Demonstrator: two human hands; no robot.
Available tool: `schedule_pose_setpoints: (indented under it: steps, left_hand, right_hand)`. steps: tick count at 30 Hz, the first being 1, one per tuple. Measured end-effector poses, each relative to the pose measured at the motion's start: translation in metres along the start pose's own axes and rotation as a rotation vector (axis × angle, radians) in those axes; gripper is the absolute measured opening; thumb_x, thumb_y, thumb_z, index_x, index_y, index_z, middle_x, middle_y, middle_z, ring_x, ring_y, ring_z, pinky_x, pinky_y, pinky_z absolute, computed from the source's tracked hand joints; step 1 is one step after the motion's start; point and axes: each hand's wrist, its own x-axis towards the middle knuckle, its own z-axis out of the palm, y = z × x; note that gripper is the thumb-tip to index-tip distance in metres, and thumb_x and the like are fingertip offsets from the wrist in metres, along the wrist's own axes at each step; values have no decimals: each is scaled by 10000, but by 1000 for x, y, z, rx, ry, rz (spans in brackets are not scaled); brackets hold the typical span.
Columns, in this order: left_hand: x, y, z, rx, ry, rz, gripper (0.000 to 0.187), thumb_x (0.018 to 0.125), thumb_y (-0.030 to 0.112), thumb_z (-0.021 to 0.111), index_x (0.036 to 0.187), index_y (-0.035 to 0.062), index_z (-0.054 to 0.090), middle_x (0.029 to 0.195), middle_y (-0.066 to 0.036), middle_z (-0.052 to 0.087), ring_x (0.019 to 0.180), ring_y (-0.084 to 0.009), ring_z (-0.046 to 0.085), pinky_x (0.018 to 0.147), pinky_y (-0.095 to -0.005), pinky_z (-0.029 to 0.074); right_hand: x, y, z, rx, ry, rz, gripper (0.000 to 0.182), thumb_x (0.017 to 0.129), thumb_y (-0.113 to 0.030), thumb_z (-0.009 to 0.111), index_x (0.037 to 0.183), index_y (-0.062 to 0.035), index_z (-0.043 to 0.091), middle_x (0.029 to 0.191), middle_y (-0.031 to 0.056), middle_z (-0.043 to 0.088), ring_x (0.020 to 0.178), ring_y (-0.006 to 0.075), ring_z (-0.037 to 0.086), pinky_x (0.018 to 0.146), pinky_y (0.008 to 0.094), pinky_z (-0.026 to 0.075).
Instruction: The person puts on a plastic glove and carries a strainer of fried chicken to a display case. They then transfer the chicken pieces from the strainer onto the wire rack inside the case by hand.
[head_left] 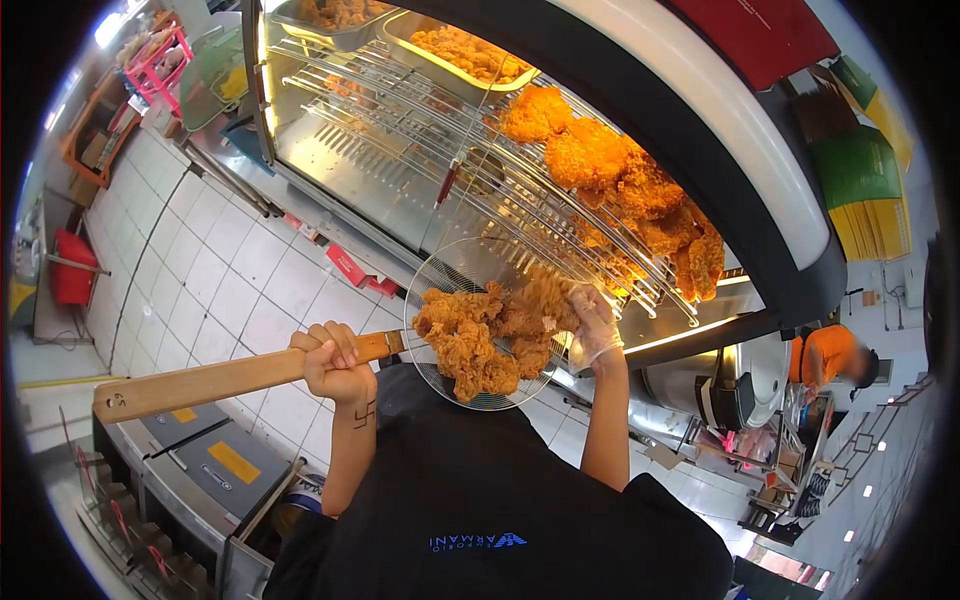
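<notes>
My left hand (335, 362) is closed around the long wooden handle (220, 385) of a round wire strainer (455, 262). Several pieces of fried chicken (470, 345) lie heaped in its mesh. On my right hand (595, 325) is a clear plastic glove, and its fingers are closed on a piece of fried chicken (548, 300) at the strainer's right side. That piece looks slightly blurred. Just beyond this hand, more large fried chicken pieces (640, 185) rest on the wire rack (480, 205) of a lit display case.
Metal trays (400, 40) of fried food stand at the case's back. The case's curved black-and-white frame (690, 90) arches over the right side. Steel fryers (205, 470) stand at lower left, a large metal pot (765, 380) at right. A person in orange (825, 358) is farther off.
</notes>
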Motion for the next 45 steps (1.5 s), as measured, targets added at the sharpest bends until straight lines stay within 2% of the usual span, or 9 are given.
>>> schedule_pose_setpoints:
  steps: [13, 15, 17, 26, 31, 36, 38, 40, 45]
  left_hand:
    - [2, 0, -3, -20, -61, -8, 239, 725, 50, 498, 635, 149, 300, 526, 14, 298, 411, -94, 268, 431, -229, 293]
    - [1, 0, -3, -21, -63, -4, 239, 726, 50, 498, 635, 148, 301, 524, 14, 297, 411, -96, 270, 433, -230, 293]
    - [0, 0, -4, -25, -76, -3, 237, 727, 49, 498, 635, 147, 303, 524, 13, 298, 412, -97, 273, 434, -231, 292]
    - [1, -1, -6, -31, -74, 3, 239, 734, 48, 501, 639, 146, 305, 528, 10, 308, 420, -95, 280, 433, -232, 291]
    - [1, -2, -6, -32, -69, 5, 243, 733, 40, 500, 640, 147, 302, 528, 11, 304, 420, -95, 276, 430, -230, 293]
    - [1, -2, -7, -27, -69, 12, 238, 738, 42, 493, 641, 147, 303, 527, 12, 299, 418, -93, 271, 430, -228, 296]
    - [2, -3, -7, -23, -67, 7, 234, 742, 44, 489, 641, 147, 305, 527, 12, 300, 417, -92, 269, 429, -227, 296]
    - [3, -3, -6, -20, -68, 10, 233, 745, 45, 487, 641, 148, 305, 527, 13, 301, 416, -91, 269, 429, -224, 295]
    - [-1, -1, -2, -3, -32, 19, 236, 744, 44, 485, 642, 152, 301, 528, 17, 302, 415, -90, 274, 431, -219, 288]
  right_hand:
    - [98, 35, 11, 844, -52, 70, 295, 959, -47, 505, 1224, 79, 468, 1199, 221, 565, 1226, 369, 502, 1039, 531, 469]
    - [103, 5, 35, 1086, 144, 298, 295, 947, -105, 571, 1228, -20, 544, 1186, 175, 563, 1103, 259, 575, 927, 330, 565]
    - [113, 7, 25, 1394, -136, 328, 263, 961, -129, 522, 1168, 27, 570, 1120, 188, 610, 1151, 341, 554, 980, 466, 500]
    - [90, 8, 18, 1529, -49, 206, 252, 976, -126, 480, 1112, 60, 583, 1135, 200, 616, 1045, 336, 584, 1070, 514, 413]
    - [61, 43, -16, 1092, -127, -183, 269, 968, -101, 510, 1131, 111, 540, 1238, 228, 567, 1188, 300, 539, 1116, 390, 401]
    - [25, -1, 17, 474, 288, -110, 202, 897, -68, 612, 1091, -12, 601, 1190, 141, 614, 1142, 266, 580, 1002, 364, 488]
    - [36, 22, -11, -2, 215, -111, 230, 925, -97, 587, 1142, -22, 604, 1119, 116, 653, 1113, 238, 587, 1013, 339, 439]
    - [31, 16, 7, -532, 42, -633, 215, 934, -90, 562, 1132, -17, 605, 1096, 105, 656, 1113, 231, 584, 1001, 335, 433]
    - [-4, -10, 21, -632, -178, -404, 227, 924, -129, 599, 1138, -62, 636, 1172, 103, 654, 1106, 235, 591, 978, 357, 446]
